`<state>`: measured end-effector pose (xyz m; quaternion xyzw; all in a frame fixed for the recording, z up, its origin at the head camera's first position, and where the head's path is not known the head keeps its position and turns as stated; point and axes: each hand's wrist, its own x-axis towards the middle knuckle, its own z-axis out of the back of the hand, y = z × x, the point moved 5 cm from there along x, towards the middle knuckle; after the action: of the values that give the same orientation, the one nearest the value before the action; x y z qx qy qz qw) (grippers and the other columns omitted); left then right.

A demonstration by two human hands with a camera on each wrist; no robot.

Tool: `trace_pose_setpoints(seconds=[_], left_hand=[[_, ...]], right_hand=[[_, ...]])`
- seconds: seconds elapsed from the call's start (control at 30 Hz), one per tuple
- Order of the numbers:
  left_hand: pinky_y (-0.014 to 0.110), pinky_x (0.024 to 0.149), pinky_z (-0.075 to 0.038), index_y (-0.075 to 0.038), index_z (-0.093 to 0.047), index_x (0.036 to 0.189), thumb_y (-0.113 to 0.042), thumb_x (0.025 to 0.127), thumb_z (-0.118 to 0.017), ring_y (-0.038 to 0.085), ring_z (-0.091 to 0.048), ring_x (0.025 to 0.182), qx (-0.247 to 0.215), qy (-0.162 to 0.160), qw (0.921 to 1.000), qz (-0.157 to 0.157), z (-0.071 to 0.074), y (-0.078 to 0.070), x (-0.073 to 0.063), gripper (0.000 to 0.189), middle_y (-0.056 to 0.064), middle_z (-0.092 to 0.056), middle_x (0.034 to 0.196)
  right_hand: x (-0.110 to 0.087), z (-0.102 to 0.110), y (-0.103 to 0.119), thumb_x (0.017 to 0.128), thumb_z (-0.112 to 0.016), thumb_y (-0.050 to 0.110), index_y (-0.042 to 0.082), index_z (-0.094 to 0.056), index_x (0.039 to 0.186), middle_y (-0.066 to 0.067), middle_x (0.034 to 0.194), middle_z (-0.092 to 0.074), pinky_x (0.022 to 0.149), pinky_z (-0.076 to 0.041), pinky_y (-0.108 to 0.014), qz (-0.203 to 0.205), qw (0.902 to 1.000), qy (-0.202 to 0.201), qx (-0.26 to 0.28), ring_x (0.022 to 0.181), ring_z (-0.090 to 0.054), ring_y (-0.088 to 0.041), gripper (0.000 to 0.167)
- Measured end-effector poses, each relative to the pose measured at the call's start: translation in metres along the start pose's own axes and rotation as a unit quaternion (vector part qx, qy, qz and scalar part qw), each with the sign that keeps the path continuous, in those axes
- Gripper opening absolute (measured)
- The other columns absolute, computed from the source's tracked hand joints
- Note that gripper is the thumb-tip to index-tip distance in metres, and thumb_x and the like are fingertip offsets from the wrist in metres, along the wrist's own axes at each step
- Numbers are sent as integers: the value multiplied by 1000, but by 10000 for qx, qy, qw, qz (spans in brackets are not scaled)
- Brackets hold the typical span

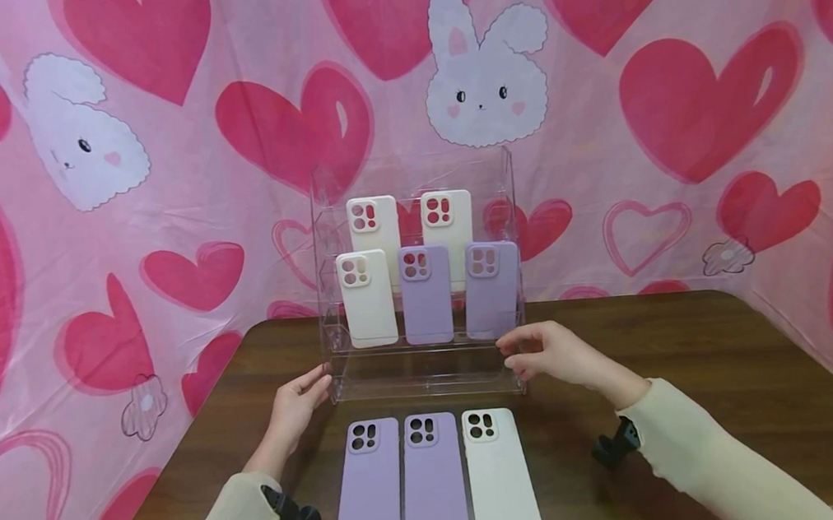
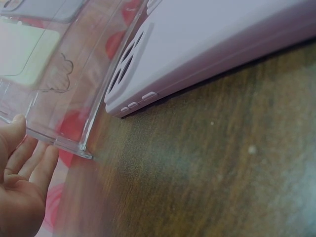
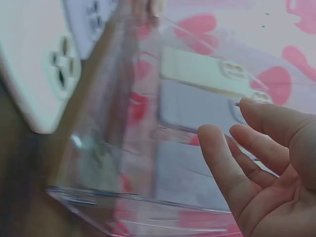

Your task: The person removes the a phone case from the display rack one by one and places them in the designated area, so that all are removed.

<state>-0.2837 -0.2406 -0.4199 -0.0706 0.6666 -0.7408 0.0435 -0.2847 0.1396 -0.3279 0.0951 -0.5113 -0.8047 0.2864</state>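
Note:
A clear acrylic display stand (image 1: 427, 384) stands on the table with phone cases on its tiers. My left hand (image 1: 298, 402) is at the stand's lower left edge, its thumb and fingertips right at the clear side in the left wrist view. On the other side, my right hand (image 1: 555, 355) is at the lower right edge, fingers spread and loosely bent, holding nothing. Nearest to it on the stand is a purple phone case (image 1: 492, 290). Another purple case (image 1: 427, 296) and a white case (image 1: 368, 301) share that tier; two white cases (image 1: 462, 231) stand behind, higher up.
In front of the stand, two purple phone cases (image 1: 367, 487) (image 1: 433, 481) and a white phone case (image 1: 502, 475) lie in a row on the brown wooden table (image 1: 694, 368). Behind hangs a pink cloth (image 1: 404, 112) with hearts and rabbits. Black wrist cameras (image 1: 614, 445) sit at both cuffs.

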Motion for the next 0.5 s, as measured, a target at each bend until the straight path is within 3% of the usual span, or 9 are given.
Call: trace_pose_setpoints(seconds=[0.2,0.5], left_hand=[[28,90,-47,8,-45,130,-8,93,-54,30,-49,113,20,-2,10000,0,0,0,0,41,19,-45,132],[27,89,-47,8,-44,131,-7,93,-54,28,-50,112,38,2,10000,-1,0,-1,-1,42,19,-44,133]], right_hand=[[9,22,25,83,-69,7,-11,-55,116,-25,106,-58,68,-58,-35,39,9991,-392,-148,79,-64,-28,40],[20,60,57,86,-65,7,-11,-51,121,-31,111,-54,72,-57,-35,374,9945,-980,-56,82,-64,-29,42]])
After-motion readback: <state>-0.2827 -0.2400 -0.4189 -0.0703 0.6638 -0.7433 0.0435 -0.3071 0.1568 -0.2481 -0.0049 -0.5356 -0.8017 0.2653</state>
